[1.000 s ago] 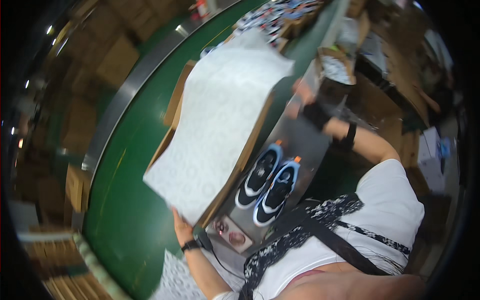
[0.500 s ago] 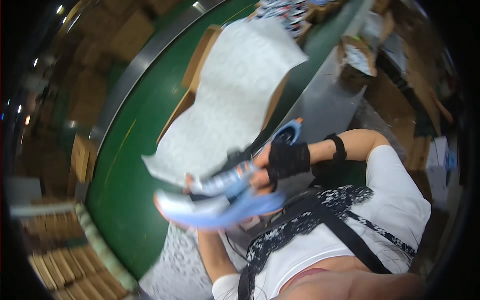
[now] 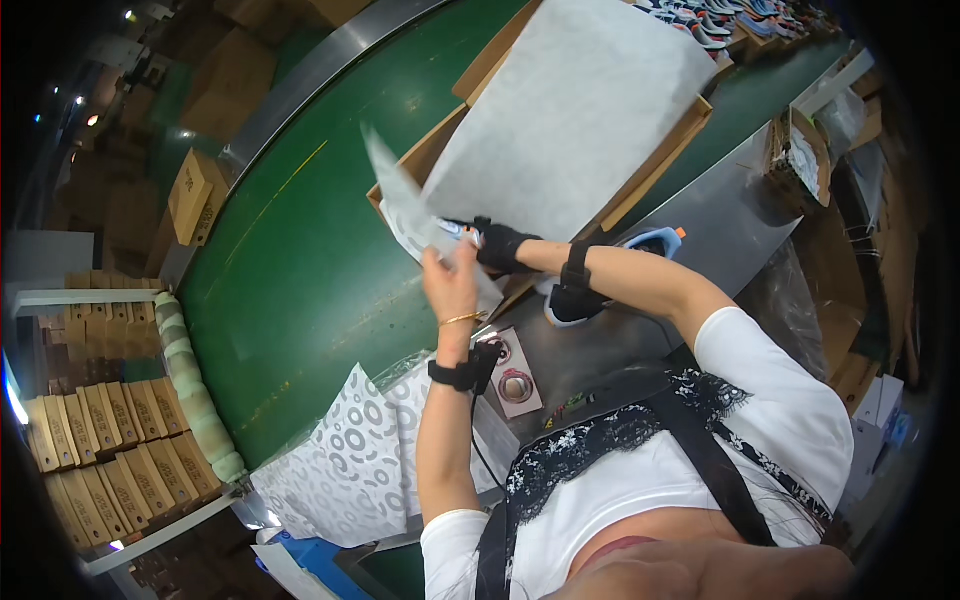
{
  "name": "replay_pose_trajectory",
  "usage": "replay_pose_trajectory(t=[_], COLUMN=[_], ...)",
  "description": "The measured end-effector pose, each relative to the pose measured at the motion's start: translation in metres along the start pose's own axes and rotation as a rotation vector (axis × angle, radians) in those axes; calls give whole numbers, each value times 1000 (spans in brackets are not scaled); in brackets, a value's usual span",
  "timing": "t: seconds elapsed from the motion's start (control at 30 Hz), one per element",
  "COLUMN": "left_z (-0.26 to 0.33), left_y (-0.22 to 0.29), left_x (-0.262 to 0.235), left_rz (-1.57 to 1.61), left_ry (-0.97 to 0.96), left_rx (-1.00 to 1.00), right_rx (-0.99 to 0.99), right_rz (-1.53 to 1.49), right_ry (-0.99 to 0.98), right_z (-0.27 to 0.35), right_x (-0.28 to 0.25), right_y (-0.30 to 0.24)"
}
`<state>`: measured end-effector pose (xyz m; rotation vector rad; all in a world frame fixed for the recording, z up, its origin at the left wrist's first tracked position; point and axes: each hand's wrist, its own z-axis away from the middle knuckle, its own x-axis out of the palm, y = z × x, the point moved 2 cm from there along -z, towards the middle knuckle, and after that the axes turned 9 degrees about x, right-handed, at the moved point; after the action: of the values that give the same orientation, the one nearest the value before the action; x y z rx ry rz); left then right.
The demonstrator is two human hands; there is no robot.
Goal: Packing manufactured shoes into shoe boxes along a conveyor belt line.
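Note:
An open brown cardboard box (image 3: 672,158) lies on the green conveyor belt (image 3: 300,230), lined with a large sheet of white tissue paper (image 3: 570,110). My left hand (image 3: 450,282) pinches the near corner of that paper and lifts it. My right hand (image 3: 500,245), in a black fingerless glove, pushes a blue and white shoe (image 3: 458,230) under the lifted paper into the box. A second blue shoe (image 3: 655,240) lies on the grey metal table (image 3: 720,220) behind my right forearm, mostly hidden.
A stack of patterned white paper sheets (image 3: 360,450) lies at the belt's near end. Folded cardboard boxes (image 3: 110,450) stand in rows at the left. A small card with round stickers (image 3: 515,375) lies on the table. More shoes (image 3: 720,20) sit far up the belt.
Both shoes were on the table a second ago, then lifted in my hands. Now one shoe goes into the box while my left hand holds up the paper corner.

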<state>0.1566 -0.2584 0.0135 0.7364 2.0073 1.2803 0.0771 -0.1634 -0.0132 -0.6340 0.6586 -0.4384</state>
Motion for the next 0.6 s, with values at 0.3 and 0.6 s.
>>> replay_pose_trajectory(t=[0.3,0.6], left_z=[-24,-15], left_y=[-52,-7], left_x=[26,65], left_rz=[-325,-672], left_ry=[-641,-814], left_rx=[398,381], right_rx=[-188,-299], right_rz=[-889,178], right_ry=[230,526], right_z=[15,147], right_x=[-130,-173], right_y=[67,139])
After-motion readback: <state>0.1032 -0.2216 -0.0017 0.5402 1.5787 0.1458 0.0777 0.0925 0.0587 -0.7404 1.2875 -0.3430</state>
